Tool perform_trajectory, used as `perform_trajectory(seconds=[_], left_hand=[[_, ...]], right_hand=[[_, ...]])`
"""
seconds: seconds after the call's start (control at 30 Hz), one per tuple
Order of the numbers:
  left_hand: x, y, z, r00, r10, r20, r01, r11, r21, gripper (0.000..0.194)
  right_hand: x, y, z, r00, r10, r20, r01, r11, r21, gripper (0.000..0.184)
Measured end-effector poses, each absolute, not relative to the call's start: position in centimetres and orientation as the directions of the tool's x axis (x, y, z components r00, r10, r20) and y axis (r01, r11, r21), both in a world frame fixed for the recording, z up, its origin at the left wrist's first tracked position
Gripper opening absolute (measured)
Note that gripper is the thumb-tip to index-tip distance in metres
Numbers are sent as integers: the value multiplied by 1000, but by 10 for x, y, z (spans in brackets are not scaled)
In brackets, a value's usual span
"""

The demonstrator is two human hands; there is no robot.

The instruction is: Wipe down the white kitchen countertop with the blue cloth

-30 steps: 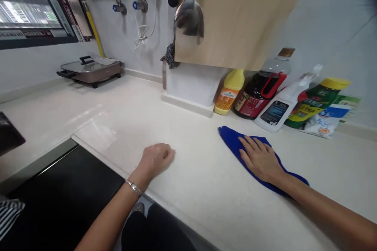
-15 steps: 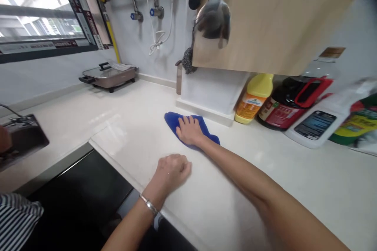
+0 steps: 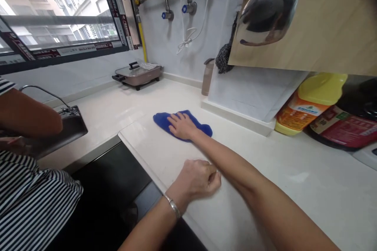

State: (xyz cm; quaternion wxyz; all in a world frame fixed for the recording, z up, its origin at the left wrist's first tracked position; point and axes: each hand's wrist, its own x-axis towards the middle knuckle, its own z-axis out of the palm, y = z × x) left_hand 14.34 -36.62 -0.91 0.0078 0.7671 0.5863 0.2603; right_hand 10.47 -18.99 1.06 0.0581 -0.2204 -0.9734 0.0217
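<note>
And here you are with your right hand pressed flat on a blue microfibre cloth, fingers spread wide, palm down, resting on top of it rather than gripping it. The cloth lies bunched and crumpled on the pale stone bench, just in from the front edge. Your left hand is curled into a loose fist, holding nothing, resting on the bench right by that front edge, a silver bracelet on the wrist.

Across the bench, a white boxy block stands against the wall, with a tan flask and a steel wool scourer at its left end. To the right are a yellow-capped bottle and a dark jug with a red label, cut off by the frame. Further along, an electric skillet with a glass lid sits by the wall under the window.

Overhead, a steel ladle hangs against a wooden board. A yellow gas pipe and two blue-marked valves run down the wall. On your left, someone in a striped top has a forearm out over a steel sink, beside its arched tap.
</note>
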Motion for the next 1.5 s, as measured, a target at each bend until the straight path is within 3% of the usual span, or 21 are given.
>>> perform_trajectory(seconds=[0.17,0.37,0.53,0.7,0.93,1.03,1.17,1.4,1.5], left_hand=[[140,-372,-12,277,787,551,867,-452,208,32],[136,-376,-17,172,693,700,920,-367,137,34],[132,-376,-10,106,716,691,920,-334,206,42],[134,-372,-5,169,773,612,897,-378,230,44],[136,-366,-6,180,912,369,927,-283,245,46],[135,-365,-6,174,920,351,930,-271,248,47],[135,-364,-5,151,943,298,942,-229,245,47],[141,-363,1,91,979,183,964,-133,230,47],[143,-363,5,81,986,145,971,-111,210,48]], right_hand=[[134,-237,12,-979,166,116,157,984,-81,58],[223,-265,0,-989,79,121,66,992,-109,60],[332,-290,-1,-966,190,176,165,976,-145,58],[453,-302,-3,-884,424,199,402,905,-140,54],[574,-279,-33,-514,821,247,850,526,22,58],[579,-257,-38,-346,903,255,938,332,96,61],[550,-220,-26,-223,957,187,968,196,155,64],[475,-164,-4,67,979,192,991,-88,100,60],[452,-166,-2,113,968,223,988,-133,75,58]])
